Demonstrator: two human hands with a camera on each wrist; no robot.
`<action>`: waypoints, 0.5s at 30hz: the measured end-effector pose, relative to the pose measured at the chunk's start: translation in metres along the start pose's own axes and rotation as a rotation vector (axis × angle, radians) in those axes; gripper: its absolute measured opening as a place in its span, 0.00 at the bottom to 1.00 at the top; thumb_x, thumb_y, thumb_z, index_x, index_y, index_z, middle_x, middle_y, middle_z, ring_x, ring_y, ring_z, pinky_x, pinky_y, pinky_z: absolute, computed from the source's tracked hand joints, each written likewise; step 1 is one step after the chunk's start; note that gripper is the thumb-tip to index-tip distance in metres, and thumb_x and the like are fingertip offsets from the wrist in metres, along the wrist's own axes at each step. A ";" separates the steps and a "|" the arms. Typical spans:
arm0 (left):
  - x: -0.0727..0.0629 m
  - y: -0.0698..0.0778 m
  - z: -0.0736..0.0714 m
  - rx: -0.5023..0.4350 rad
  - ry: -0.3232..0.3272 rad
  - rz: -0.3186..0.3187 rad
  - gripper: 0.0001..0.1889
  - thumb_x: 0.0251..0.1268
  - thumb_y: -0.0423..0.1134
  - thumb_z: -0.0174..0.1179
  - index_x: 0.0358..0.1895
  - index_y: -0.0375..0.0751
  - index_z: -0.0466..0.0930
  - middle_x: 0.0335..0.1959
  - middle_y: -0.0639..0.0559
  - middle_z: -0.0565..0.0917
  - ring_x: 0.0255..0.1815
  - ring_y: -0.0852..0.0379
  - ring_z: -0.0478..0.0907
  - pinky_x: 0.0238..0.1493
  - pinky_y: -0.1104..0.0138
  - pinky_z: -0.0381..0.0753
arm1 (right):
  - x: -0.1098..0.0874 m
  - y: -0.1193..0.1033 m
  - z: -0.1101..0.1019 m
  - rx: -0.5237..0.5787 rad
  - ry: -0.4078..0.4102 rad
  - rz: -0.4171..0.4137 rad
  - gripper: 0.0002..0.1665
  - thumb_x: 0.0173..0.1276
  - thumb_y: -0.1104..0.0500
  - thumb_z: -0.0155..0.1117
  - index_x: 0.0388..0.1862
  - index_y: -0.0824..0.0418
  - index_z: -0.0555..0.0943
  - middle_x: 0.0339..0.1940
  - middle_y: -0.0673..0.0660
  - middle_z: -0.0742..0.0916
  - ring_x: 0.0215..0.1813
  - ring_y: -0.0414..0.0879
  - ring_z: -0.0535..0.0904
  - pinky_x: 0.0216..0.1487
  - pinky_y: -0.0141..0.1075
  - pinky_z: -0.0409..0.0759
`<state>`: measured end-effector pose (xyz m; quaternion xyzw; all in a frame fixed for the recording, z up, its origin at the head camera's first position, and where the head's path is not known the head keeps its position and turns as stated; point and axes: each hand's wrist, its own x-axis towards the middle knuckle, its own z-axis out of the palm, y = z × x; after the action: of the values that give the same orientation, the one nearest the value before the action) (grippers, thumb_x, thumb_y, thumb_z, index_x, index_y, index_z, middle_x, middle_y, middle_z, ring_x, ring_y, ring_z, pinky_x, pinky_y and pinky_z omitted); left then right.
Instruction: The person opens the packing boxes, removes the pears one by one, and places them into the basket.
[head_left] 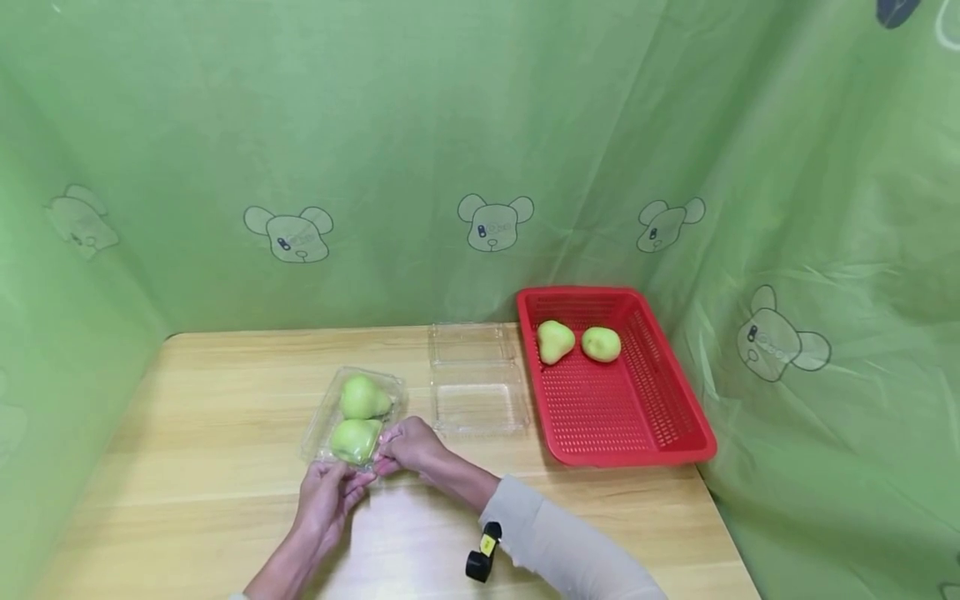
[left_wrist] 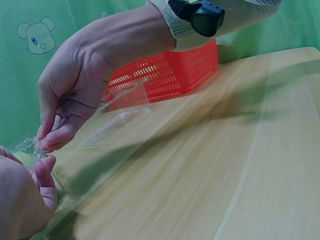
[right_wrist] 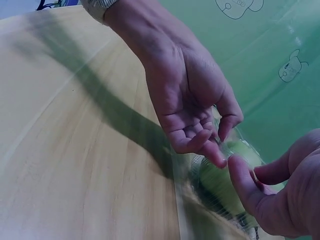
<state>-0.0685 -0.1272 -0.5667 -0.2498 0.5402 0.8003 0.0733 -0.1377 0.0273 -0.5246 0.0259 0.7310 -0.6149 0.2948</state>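
Observation:
A clear plastic clamshell box [head_left: 318,421] lies on the left part of the table, with one green pear [head_left: 362,397] behind another pear [head_left: 352,440] inside it. My left hand [head_left: 324,500] pinches the box's near edge between thumb and fingers. Close beside it, my right hand [head_left: 412,446] pinches the rim at the near right corner. Both hands' fingertips almost meet there, as the left wrist view also shows with the right hand [left_wrist: 80,85] above the left hand [left_wrist: 22,195]. Clear film covers the pears [right_wrist: 225,187] in the right wrist view.
A second clear clamshell box [head_left: 480,406] stands unfolded right of the hands. Beyond it sits a red perforated basket [head_left: 600,454] holding a pear [head_left: 555,342] and another green fruit [head_left: 602,343]. Green curtains [head_left: 420,125] border the wooden table [head_left: 187,458] behind and at the sides.

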 end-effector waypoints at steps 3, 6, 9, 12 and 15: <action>0.000 0.000 0.001 -0.001 -0.008 0.005 0.09 0.73 0.28 0.46 0.51 0.36 0.58 0.38 0.54 0.82 0.34 0.64 0.86 0.45 0.72 0.88 | -0.001 -0.001 -0.001 0.012 -0.001 -0.001 0.09 0.68 0.75 0.59 0.39 0.71 0.86 0.30 0.63 0.90 0.28 0.46 0.89 0.49 0.48 0.91; 0.001 -0.001 0.000 -0.007 -0.012 0.012 0.10 0.73 0.28 0.47 0.52 0.35 0.59 0.39 0.53 0.82 0.36 0.64 0.87 0.46 0.72 0.88 | -0.001 0.000 -0.002 0.020 -0.008 -0.003 0.09 0.70 0.74 0.58 0.42 0.72 0.86 0.32 0.65 0.91 0.29 0.47 0.90 0.48 0.46 0.91; 0.000 -0.002 -0.003 -0.013 -0.019 0.007 0.10 0.74 0.29 0.47 0.53 0.36 0.59 0.42 0.52 0.82 0.39 0.63 0.87 0.50 0.70 0.89 | 0.000 0.001 -0.004 0.047 -0.023 -0.003 0.10 0.70 0.74 0.59 0.45 0.73 0.85 0.33 0.67 0.91 0.30 0.49 0.90 0.45 0.45 0.92; -0.001 -0.003 -0.007 -0.018 -0.034 0.003 0.11 0.77 0.31 0.48 0.55 0.36 0.59 0.45 0.50 0.81 0.43 0.60 0.87 0.57 0.68 0.88 | 0.002 0.003 -0.007 0.067 -0.045 -0.004 0.09 0.72 0.71 0.60 0.44 0.73 0.85 0.34 0.68 0.91 0.30 0.50 0.91 0.43 0.44 0.92; -0.002 -0.003 -0.011 -0.024 -0.057 0.009 0.14 0.79 0.33 0.48 0.59 0.35 0.59 0.47 0.48 0.80 0.46 0.58 0.86 0.61 0.66 0.86 | 0.003 0.004 -0.010 0.056 -0.068 -0.019 0.10 0.74 0.67 0.59 0.43 0.73 0.85 0.33 0.68 0.91 0.29 0.49 0.90 0.42 0.44 0.92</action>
<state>-0.0622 -0.1355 -0.5711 -0.2254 0.5296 0.8137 0.0819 -0.1426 0.0361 -0.5293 0.0065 0.7032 -0.6385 0.3127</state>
